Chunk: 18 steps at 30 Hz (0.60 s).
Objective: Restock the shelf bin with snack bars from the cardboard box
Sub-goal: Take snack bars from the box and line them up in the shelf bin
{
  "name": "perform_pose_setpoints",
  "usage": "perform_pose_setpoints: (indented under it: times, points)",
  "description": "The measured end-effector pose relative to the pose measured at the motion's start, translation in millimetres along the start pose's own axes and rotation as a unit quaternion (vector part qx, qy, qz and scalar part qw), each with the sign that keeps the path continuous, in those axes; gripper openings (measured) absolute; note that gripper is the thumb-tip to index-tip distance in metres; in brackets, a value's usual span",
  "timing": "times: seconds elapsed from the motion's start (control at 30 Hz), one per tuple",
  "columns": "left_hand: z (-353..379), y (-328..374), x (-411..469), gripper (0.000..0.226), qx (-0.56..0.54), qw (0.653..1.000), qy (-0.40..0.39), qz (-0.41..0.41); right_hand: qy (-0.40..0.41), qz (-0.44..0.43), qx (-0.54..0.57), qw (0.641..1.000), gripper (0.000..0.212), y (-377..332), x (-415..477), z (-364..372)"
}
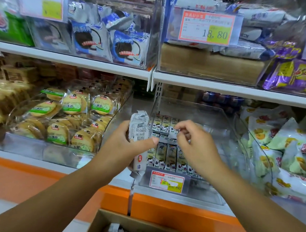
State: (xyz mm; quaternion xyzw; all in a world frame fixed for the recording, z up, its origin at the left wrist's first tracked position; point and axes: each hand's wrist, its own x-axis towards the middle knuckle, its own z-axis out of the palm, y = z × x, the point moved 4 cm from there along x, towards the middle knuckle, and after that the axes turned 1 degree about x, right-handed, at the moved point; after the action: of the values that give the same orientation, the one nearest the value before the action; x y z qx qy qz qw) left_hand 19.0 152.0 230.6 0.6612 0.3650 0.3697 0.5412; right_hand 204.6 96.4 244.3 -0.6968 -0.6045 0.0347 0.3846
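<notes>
— At the lower shelf, which step?
— Loading. The left hand (127,144) grips snack bars (139,131) beside the shelf bin (225,133); the right hand (190,138) curls above it, pinching or not I cannot tell.
— Next?
— Likely slotting one upright; the cardboard box (102,222) sits below.

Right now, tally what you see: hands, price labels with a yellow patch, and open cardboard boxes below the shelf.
Hands: 2, left hand, right hand
Price labels with a yellow patch: 3, upper left, upper right, lower
Open cardboard boxes: 1
Total: 6
</notes>
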Motion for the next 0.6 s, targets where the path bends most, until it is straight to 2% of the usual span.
perform_pose_setpoints:
  times: [0.13, 0.2, 0.3, 0.4, 0.53, 0.6]
  points:
    - [7.0, 4.7, -4.9, 0.033, 0.002, 1.0, 0.014, 0.003, -0.122, 0.008, 0.11, 0.986, 0.012, -35.7, -41.7, 3.4]
    - [11.3, 7.6, -8.4, 0.032, -0.009, 1.0, 0.018, 0.009, -0.154, 0.033, 0.158, 0.975, 0.012, -46.3, -57.7, 6.0]
    - [19.8, 11.3, -14.8, 0.031, -0.023, 1.0, 0.015, 0.015, -0.153, 0.072, 0.202, 0.965, 0.029, -49.0, -68.3, 13.1]
    - [23.1, 15.3, -18.8, 0.036, -0.04, 0.999, 0.009, 0.012, -0.138, 0.09, 0.229, 0.959, 0.032, -47.3, -69.1, 14.3]
    - [15.9, 15.2, -16.6, 0.063, -0.05, 0.998, 0.017, -0.017, -0.085, 0.107, 0.221, 0.966, 0.032, -38.1, -63.8, 1.3]
    - [10.1, 13.1, -13.6, 0.069, -0.045, 0.998, 0.027, -0.031, -0.065, 0.107, 0.19, 0.974, 0.031, -30.3, -60.2, -5.6]
